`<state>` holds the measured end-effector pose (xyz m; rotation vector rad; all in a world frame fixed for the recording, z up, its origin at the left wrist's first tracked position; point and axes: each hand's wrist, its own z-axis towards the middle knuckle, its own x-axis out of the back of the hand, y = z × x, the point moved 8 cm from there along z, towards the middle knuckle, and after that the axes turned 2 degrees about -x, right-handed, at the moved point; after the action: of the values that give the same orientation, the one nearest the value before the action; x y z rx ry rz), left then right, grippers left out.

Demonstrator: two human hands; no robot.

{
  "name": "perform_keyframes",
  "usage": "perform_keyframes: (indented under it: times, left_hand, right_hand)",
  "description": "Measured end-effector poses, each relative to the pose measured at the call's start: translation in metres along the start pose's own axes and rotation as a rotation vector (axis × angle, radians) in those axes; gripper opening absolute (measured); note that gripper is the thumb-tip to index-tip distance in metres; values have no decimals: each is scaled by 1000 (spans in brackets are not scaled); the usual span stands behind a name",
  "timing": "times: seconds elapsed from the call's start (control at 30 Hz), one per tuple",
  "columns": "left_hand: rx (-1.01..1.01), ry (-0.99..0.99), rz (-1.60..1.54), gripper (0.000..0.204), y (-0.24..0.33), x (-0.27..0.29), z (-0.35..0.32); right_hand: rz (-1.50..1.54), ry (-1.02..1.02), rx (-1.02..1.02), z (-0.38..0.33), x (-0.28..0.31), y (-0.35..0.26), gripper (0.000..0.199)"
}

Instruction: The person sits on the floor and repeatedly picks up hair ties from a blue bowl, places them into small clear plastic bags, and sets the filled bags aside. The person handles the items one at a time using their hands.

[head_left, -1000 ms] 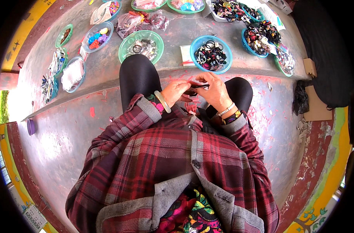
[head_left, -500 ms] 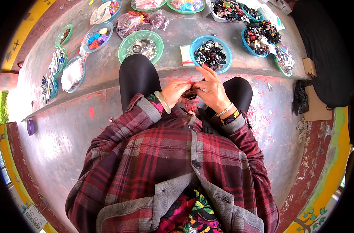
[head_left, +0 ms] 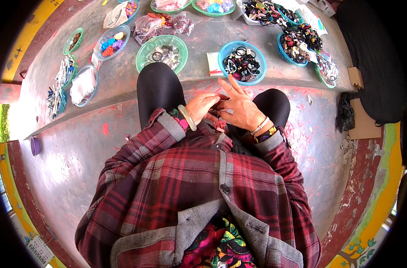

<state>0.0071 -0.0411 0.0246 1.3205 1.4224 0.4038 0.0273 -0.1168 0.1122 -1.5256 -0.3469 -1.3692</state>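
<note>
Small dark piece (head_left: 221, 102), mostly hidden by fingers, sits where two bare hands meet, between the knees of a seated person. Its exact shape I cannot make out. The left hand (head_left: 200, 107) has its thumb and fingers drawn together on the piece. The right hand (head_left: 242, 110) comes in from the other side, back upward, two fingers fanned apart and pointing away from the body; whether its other fingers grip anything, I cannot tell.

A pale bangle (head_left: 187, 117) rings the left wrist, a thin bracelet (head_left: 260, 127) the right. Both arms wear a red-and-grey plaid jacket (head_left: 185, 178).

Just beyond the right hand, on a raised ledge (head_left: 203, 35), stands a blue bowl (head_left: 264, 64) of mostly black bands (head_left: 244, 66), with a flat white packet (head_left: 214, 64) beside it. Past the left hand and the left knee (head_left: 161, 87) is a green bowl (head_left: 184, 56) of small clear packages (head_left: 168, 56). Farther right of the right hand, another blue bowl (head_left: 283, 51) is heaped high. Red scraps (head_left: 106, 128) litter the floor (head_left: 73, 192) around both hands.
</note>
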Motion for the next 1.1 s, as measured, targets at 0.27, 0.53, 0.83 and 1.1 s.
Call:
perform_keyframes:
  times: [0.27, 0.53, 0.83, 1.1]
  left_hand:
    - [-65, 119, 18, 43, 31, 8, -5]
    - [-86, 115, -191, 41, 25, 23, -3]
    - [-27, 179, -281, 19, 11, 8, 1]
    - [-13, 143, -270, 23, 10, 9, -1]
  right_hand:
    - [51, 197, -178, -1, 12, 30, 9]
    - [1075, 564, -742, -36, -3, 95, 13]
    - [1147, 522, -690, -25, -29, 80, 12]
    - [672, 404, -486, -14, -9, 64, 12]
